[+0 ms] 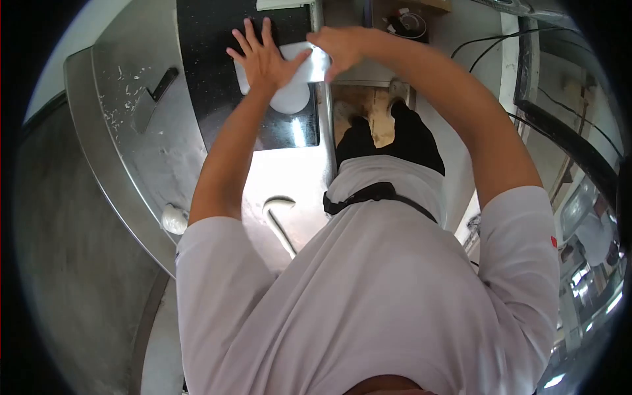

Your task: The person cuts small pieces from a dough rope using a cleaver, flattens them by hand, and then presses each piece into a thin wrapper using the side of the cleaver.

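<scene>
My left hand [266, 64] lies with its fingers spread over a flat white sheet-like piece [289, 99] on the black speckled board [217, 85]. Just right of it, near the board's edge, my right hand [339, 49] is bent at a shiny, light, flat piece [316, 63]. Whether that piece is a blade or part of the white one cannot be told. The right fingers look curled, and what they grip is too small to make out. The tip of my left thumb comes close to the right hand.
A cleaver with a black handle [164, 83] lies on the metal counter [141, 158] among white scraps. A white lump [174, 218] sits near the counter's edge. Below the board is a curved white strip [280, 224]. Black cables [487, 46] hang at the right.
</scene>
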The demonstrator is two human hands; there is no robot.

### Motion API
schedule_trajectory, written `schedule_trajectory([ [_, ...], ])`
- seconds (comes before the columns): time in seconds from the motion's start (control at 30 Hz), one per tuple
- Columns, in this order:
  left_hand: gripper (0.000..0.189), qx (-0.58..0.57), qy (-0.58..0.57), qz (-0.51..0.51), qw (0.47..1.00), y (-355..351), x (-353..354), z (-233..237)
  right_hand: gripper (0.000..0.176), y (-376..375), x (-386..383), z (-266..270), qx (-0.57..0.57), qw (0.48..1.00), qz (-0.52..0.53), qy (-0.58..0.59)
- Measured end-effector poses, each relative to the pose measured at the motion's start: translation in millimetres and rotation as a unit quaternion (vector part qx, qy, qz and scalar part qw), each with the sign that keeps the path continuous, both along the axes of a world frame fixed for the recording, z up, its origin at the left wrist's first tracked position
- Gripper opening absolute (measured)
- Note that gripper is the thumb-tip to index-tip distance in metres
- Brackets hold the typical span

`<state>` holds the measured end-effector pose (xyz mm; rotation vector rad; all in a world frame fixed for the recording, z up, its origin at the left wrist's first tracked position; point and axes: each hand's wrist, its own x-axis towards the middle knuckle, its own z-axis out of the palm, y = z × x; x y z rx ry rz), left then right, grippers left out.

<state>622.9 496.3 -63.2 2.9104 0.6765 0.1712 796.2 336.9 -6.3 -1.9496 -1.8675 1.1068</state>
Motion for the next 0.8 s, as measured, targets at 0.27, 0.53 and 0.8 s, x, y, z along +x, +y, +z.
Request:
schedule_trajectory([
  [0.27,0.126,0.000,-0.037,0.018,0.999,0.3,26.1,6.7,0.082,22.3,30.5,-7.9,-0.053,0.997,0.002,0.050],
  [0.53,0.111,-0.009,0.009,-0.149,0.989,-7.6,-35.2,12.5,0.089,-27.0,-36.9,-23.3,0.036,0.999,-0.024,0.026],
  [0.8,0.117,0.053,0.142,-0.205,0.967,34.3,28.9,56.7,0.087,7.8,-28.5,-13.3,-0.001,0.990,-0.137,0.040],
])
